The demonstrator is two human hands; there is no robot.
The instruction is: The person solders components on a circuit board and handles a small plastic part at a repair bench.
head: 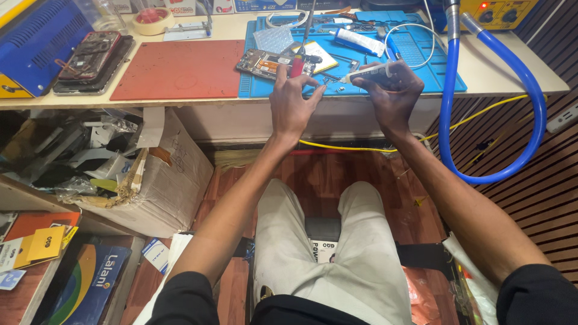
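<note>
Below bench, cardboard box [162,180] holds scraps; right hand [391,90] grips syringe [367,73], left hand [292,102] half-open.

Cream workbench [518,66] runs across the top of the view. Blue silicone work mat [421,75] sits at 12 to 1 o'clock. On the mat: opened phone [265,62] at its left end, white tube [360,42] toward the back, clear bubble-textured sheet [274,39] at back left. Red mat [180,69] lies just beside the blue one, at 11 o'clock. Stack of phones [93,63] at 10 o'clock, touching the blue machine [39,36] at the far left. Tape roll [152,20] at the back edge. Yellow instrument box [500,12] at 1 o'clock, back corner.
</note>
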